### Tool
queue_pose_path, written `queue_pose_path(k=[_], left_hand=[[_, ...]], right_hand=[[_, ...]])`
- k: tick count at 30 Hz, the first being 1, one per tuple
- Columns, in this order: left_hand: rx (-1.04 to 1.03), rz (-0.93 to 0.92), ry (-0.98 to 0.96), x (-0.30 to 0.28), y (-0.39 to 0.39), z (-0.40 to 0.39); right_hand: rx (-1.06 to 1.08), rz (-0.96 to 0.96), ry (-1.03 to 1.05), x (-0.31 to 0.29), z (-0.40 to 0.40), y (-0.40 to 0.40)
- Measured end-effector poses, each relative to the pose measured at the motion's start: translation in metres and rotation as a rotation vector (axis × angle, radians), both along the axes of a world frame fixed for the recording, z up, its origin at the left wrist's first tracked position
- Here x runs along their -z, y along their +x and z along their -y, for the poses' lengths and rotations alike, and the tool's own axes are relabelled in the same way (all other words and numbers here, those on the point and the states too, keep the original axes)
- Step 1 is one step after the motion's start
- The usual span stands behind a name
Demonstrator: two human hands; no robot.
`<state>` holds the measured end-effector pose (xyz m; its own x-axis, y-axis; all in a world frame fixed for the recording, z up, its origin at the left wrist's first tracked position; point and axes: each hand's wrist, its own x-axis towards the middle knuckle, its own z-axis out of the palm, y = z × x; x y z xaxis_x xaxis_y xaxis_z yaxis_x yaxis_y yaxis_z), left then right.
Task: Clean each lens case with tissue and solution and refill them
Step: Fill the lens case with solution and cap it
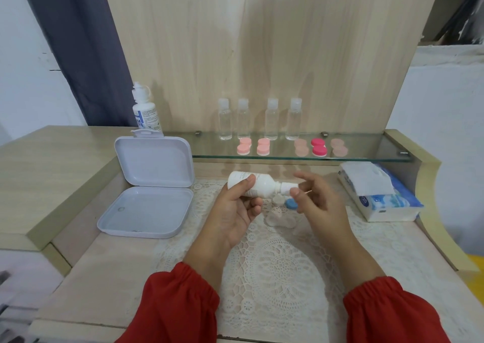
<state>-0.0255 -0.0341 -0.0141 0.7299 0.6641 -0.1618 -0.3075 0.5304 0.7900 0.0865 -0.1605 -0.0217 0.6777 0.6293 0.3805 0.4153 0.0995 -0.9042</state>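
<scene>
White plastic made up the small solution bottle (251,185), which was held tipped on its side above the lace doily (275,269) on the pale wooden worktop (104,258), its nozzle pointing to the right. The left hand (235,206) was wrapped round the bottle's body, thumb on top and fingers curled beneath. The right hand (317,198) was met at the nozzle, where its thumb and forefinger seemed to be pinching the small cap (286,186); whether the cap was being turned or pulled cannot be told. Just below the nozzle, on the doily, a clear lens case (280,218) was seen lying open, with a pale cap (278,200) and a blue round cap (291,204) set beside it. More lens cases in pink shades (282,147) were lined on the glass shelf (366,156) in front of four clear small bottles (259,119), and a blue tissue pack (379,193) lay to the right. The bottle is judged light and soft-walled, so a firm squeeze would likely send out too much liquid; it is best held round the middle, as it was. The lens case is judged small, light and slippery when wet, and is best steadied by its rim or the bridge between its wells.
</scene>
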Motion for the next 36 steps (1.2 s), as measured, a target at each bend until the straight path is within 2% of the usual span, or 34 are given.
queue_pose_path(k=[3, 8, 10, 16, 22, 26, 31, 36], left_hand=[[-0.008, 0.008, -0.002, 0.0, -0.001, -0.001], [-0.014, 0.003, 0.016, 0.001, 0.0, -0.001], [-0.012, 0.009, 0.015, 0.002, -0.001, -0.001], [0.011, 0.02, 0.025, 0.001, -0.002, 0.0], [0.142, 0.059, 0.067, -0.003, -0.007, -0.001], [0.186, -0.003, 0.267, 0.0, -0.009, -0.003], [0.118, -0.208, 0.681, 0.001, -0.016, -0.006], [0.146, -0.318, 0.86, 0.001, -0.015, 0.0]], right_hand=[[-0.023, 0.08, -0.041, 0.002, 0.0, -0.001], [0.038, 0.032, -0.115, 0.002, 0.0, 0.0], [0.013, 0.02, -0.081, 0.001, 0.001, 0.0], [0.061, 0.086, -0.132, 0.001, -0.001, 0.0], [0.114, -0.089, -0.11, -0.001, -0.001, 0.0], [0.132, -0.252, -0.047, -0.004, -0.001, 0.005], [0.14, -0.265, -0.059, -0.005, 0.0, 0.007], [0.021, -0.246, 0.05, -0.006, 0.002, 0.004]])
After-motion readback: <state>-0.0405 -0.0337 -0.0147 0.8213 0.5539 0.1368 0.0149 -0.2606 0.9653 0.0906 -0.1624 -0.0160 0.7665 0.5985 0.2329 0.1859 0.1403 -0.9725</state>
